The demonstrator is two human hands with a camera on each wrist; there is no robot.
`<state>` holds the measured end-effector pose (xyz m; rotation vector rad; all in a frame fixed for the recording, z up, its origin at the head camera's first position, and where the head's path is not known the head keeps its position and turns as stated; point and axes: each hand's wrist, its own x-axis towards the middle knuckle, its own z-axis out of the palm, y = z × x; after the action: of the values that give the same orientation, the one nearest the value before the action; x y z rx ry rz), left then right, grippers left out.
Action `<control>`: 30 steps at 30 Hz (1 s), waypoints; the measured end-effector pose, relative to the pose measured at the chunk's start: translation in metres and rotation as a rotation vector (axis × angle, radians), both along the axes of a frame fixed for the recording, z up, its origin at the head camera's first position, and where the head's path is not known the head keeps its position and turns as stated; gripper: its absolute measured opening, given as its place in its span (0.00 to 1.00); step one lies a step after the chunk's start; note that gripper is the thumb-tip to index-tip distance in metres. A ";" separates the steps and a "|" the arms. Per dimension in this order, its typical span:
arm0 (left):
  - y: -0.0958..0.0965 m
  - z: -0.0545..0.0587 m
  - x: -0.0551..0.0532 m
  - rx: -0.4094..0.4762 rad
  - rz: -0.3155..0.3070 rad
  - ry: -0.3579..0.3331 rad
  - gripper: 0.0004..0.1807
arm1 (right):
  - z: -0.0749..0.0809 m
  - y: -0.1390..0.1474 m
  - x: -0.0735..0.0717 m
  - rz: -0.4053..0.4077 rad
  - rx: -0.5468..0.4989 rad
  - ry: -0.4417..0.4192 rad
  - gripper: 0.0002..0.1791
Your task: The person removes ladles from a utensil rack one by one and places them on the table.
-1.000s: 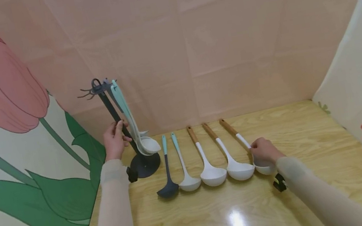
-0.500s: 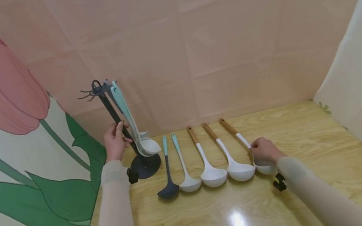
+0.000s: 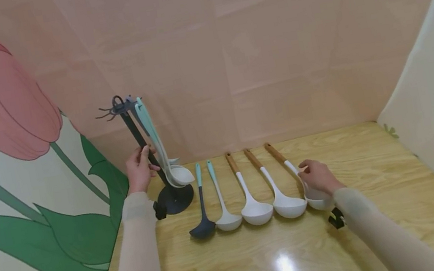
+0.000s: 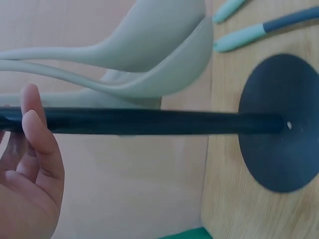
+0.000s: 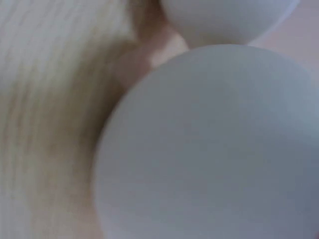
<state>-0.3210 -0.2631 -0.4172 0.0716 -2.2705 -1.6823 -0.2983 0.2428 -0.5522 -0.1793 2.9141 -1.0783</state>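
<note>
My left hand (image 3: 140, 169) holds the dark pole of a utensil stand (image 3: 135, 130), thumb and fingers round it; the left wrist view shows the pole between the fingers and the round base (image 4: 279, 164). Several ladles (image 3: 150, 128) with mint handles hang from its hooks. At the right end of a row on the table, my right hand (image 3: 319, 176) is over a white ladle with a wooden handle (image 3: 276, 153), fingertips loosely bent beside its neck. That ladle's bowl (image 5: 209, 149) fills much of the right wrist view, which hides the fingers.
Left of it lie two more white ladles (image 3: 257, 213) (image 3: 289, 206) with wooden handles, a white ladle (image 3: 229, 222) with a mint handle and a dark grey ladle (image 3: 203, 228). A pink backdrop (image 3: 271, 48) stands behind the wooden table (image 3: 232, 268).
My right fingertips have lifted and loosened from the neck of the rightmost ladle, which lies where it was. The left hand stays on the stand's pole.
</note>
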 end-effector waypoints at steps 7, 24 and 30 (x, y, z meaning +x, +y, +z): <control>0.003 0.012 0.003 -0.011 -0.031 -0.061 0.29 | 0.025 -0.015 0.004 0.010 0.013 0.139 0.21; 0.019 0.094 0.015 0.086 -0.051 0.071 0.36 | 0.055 -0.089 0.014 0.104 -0.093 0.250 0.16; 0.018 0.098 0.013 0.083 -0.021 0.052 0.39 | 0.058 -0.121 0.016 0.138 -0.096 0.273 0.15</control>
<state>-0.3083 -0.2446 -0.3193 0.0220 -2.1707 -1.7680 -0.2822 0.1218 -0.4937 -0.5652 3.0249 -1.2613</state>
